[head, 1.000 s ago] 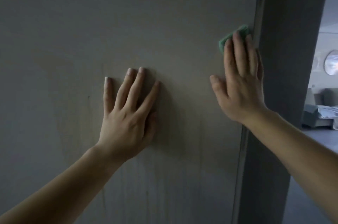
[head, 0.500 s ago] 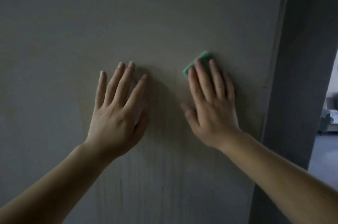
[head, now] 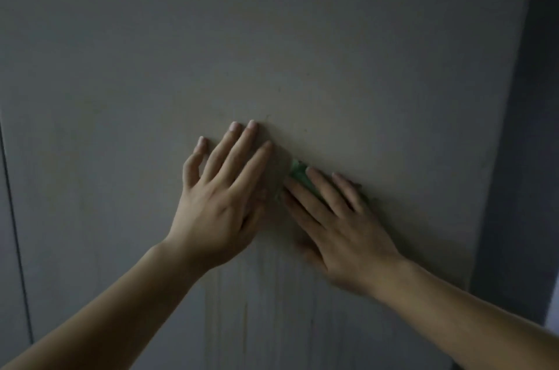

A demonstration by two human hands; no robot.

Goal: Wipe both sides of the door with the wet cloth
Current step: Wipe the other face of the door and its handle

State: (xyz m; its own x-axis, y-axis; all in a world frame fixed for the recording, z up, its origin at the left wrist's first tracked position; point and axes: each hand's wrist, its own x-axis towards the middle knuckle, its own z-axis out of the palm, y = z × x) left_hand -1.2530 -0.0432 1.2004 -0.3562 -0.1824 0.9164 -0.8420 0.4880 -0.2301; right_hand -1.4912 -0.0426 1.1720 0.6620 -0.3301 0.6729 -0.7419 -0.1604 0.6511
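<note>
**A:** Report change over the last second.

**B:** Note leftward travel of cloth [head: 299,175] across door [head: 302,52]: away from the right edge, to mid-panel, now just beside left hand [head: 220,206]. Carried there under right hand [head: 341,227]. No shift of left hand on the panel.

**A:** State meaning for the task.

**B:** Read as one sideways stroke on this face, probably near its end, with little room left before contact with the left hand. Expect a return stroke or a lower one. Treat the other face as not yet shown, so count the task as well short of done.

**A:** Give state of fingers.

**B:** Right fingers [head: 325,188]: straight, spread, pressing cloth flat to the door, not curled round it. Left: straight, splayed, flat on bare panel, holding nothing.

**A:** List materials, textures, shapes.

**B:** Cloth: green, soft, folded small, mostly hidden under the hand, only its top corner showing. Door: flat, smooth, matt, pale grey-beige. Note faint vertical streaks [head: 272,309] below the hands, possibly run-off, cannot confirm. Note darker upright strip [head: 529,158] at right, edge or frame, cannot tell which.
</note>
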